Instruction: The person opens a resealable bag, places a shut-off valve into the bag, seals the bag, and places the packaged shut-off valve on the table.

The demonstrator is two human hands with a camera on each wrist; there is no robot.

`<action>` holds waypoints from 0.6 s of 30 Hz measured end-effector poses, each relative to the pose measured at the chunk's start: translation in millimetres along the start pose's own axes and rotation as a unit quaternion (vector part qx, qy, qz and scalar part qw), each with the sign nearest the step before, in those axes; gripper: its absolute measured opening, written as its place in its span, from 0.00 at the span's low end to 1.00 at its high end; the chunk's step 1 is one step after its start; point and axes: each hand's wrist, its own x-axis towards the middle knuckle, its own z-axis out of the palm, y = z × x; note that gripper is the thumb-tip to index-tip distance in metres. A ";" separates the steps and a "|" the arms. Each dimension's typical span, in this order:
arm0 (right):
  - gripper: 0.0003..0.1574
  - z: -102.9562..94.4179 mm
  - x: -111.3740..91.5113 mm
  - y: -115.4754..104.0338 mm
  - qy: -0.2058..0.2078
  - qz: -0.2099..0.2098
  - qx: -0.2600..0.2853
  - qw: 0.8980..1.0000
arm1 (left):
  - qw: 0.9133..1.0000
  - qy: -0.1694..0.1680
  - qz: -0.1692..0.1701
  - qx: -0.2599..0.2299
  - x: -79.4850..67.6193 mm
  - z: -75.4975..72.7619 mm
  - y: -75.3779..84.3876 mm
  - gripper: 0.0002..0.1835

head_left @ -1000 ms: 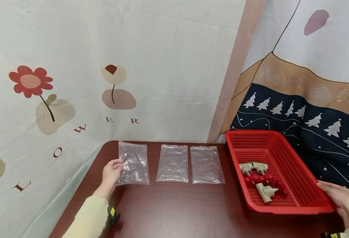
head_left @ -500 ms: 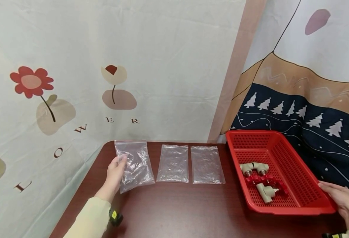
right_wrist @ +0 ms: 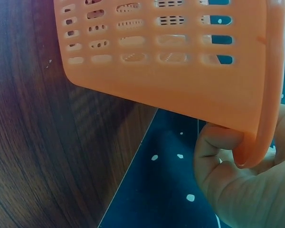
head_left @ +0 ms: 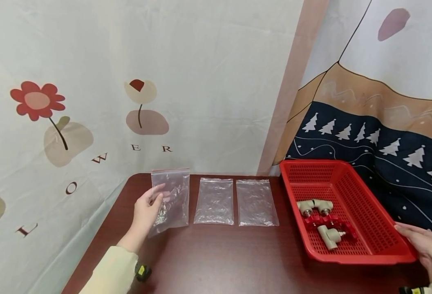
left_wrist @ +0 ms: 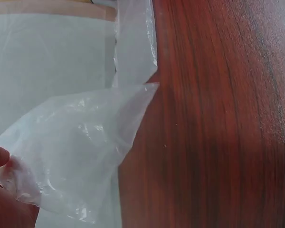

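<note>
A clear zip-lock bag (head_left: 175,200) hangs from my left hand (head_left: 146,208), pinched at its left side between thumb and fingers. Its lower edge shows raised over the table in the left wrist view, where the bag's film (left_wrist: 80,147) bulges and creases. My right hand (head_left: 423,245) grips the near right corner of a red plastic basket (head_left: 363,259); in the right wrist view the fingers (right_wrist: 218,142) curl under the rim. Inside the basket lie several beige pipe fittings (head_left: 329,237) with red handles (head_left: 342,225).
Two more clear zip-lock bags lie flat side by side, a middle bag (head_left: 214,202) and a right bag (head_left: 257,203), on the dark red wooden table (head_left: 223,257). Behind stands a printed fabric backdrop (head_left: 216,102); dark blue tree-patterned cloth hangs beyond the basket.
My left hand has drawn the bag up off the table and slightly right, and the bag now stands more upright. The right hand stays at the basket corner.
</note>
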 end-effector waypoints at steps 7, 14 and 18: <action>0.35 -0.1 1.8 -0.3 0.002 0.003 0.002 1.000 | 1.000 0.015 0.022 -0.017 -4.5 3.9 9.9 0.15; 0.38 5.8 -2.1 0.6 0.029 -0.009 -0.046 0.998 | 0.998 0.015 0.056 -0.024 -11.9 7.3 20.4 0.13; 0.36 9.1 -7.4 -0.2 0.047 -0.033 -0.091 0.994 | 0.997 0.015 0.069 -0.034 -15.0 9.2 25.1 0.13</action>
